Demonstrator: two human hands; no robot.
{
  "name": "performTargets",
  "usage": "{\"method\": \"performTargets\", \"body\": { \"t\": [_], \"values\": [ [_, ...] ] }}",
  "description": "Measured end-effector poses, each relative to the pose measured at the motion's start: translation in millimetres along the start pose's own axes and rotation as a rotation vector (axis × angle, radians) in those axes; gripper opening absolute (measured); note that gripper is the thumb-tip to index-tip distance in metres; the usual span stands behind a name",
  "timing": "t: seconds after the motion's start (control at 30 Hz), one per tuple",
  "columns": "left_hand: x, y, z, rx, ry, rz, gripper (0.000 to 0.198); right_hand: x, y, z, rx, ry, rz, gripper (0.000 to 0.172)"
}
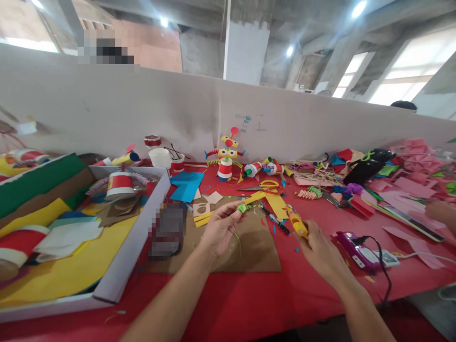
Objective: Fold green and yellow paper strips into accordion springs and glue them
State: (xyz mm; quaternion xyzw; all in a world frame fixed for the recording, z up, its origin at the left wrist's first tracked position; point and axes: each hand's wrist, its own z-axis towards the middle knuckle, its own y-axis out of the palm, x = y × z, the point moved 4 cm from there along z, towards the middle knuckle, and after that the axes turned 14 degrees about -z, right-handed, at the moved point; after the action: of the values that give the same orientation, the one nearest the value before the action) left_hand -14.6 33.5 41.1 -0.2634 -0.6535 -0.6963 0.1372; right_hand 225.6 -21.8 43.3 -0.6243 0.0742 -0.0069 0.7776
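My left hand [223, 230] pinches a small green folded paper piece [242, 208] between thumb and fingers, above a brown paper sheet [252, 251]. To its right, my right hand [318, 247] is wrapped around a yellow glue gun [298, 224], its nozzle tilted up and away from me. A gap separates the nozzle from the green piece. Yellow paper strips [276, 204] and a black pen-like tool [280, 222] lie between and beyond my hands. Yellow-handled scissors [267, 185] rest just behind them.
A paper-cup figure [225, 166] stands by the partition. On the left is a white-walled box [133, 237] of craft pieces. A dark phone-like object [168, 230] lies beside the brown sheet. A purple power strip [358, 251] with cords sits right. Another person's hand [441, 213] shows far right.
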Motion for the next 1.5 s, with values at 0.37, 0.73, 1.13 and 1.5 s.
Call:
{"method": "performTargets", "body": {
  "t": [0.37,0.73,1.13,1.5],
  "values": [
    [1.0,1.3,-1.0,-0.073,-0.084,-0.053,0.018,-23.2,-6.5,29.1,0.127,-0.115,0.04,0.033],
    [10.0,-3.9,4.8,-0.02,0.047,0.149,0.011,-127.3,8.1,56.5,-0.29,-0.307,1.29,0.025],
    [3.9,-6.4,4.5,0.015,0.015,0.308,0.016,-117.5,17.8,50.1,-0.162,-0.272,1.149,0.014],
    [2.1,-10.2,5.0,0.113,0.064,0.343,0.014,-121.4,15.1,43.5,0.09,-0.277,0.967,0.008]
  ]
}}
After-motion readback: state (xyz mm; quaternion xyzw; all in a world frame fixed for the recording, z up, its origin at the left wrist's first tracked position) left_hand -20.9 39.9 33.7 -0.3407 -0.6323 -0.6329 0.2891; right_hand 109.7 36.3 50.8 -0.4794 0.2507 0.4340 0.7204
